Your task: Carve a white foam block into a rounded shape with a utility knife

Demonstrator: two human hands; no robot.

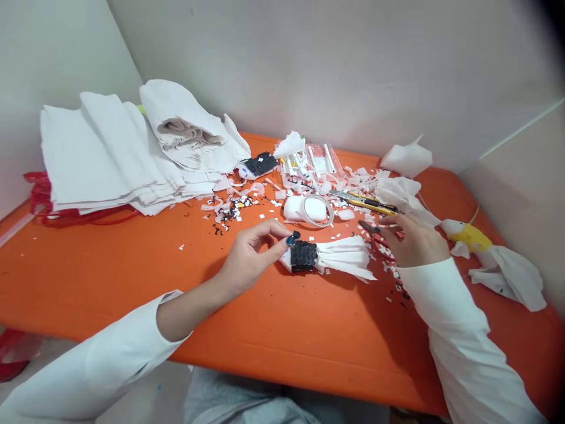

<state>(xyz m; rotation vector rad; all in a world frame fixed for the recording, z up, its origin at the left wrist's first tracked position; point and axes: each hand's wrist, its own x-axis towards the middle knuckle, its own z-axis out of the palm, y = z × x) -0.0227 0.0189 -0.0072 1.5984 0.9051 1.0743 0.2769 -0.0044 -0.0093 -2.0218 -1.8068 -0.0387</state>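
The fingers of my left hand (260,253), at the centre of the frame, were pinched together on a small dark flat piece (296,234); a glossy blue spot showed at the thumb tip, nature undetermined. The fingers of my right hand (415,238), right of centre, were curled at a pair of dark-bladed scissors with red handles (369,229); I could not tell whether they were clamped on it.

Directly beneath and to the right of the left fingertips lay a white paper bundle with a black scaly band and loose white strips (304,256). Its long axis ran left to right across the frame, banded end by my left hand, strips fanning toward my right. The left hand was the nearer, at the band's upper left corner; contact could not be confirmed. The right hand stood apart, beyond the strip ends.

Just above the bundle were a white ring-shaped tape roll (318,224) and, nearer the right fingers, a yellow-and-black box cutter (371,203). Farther out, a second black-banded white bundle (260,165) lay at upper centre, and stacked white sheets (106,159) occupied the upper left of the orange table (242,338).
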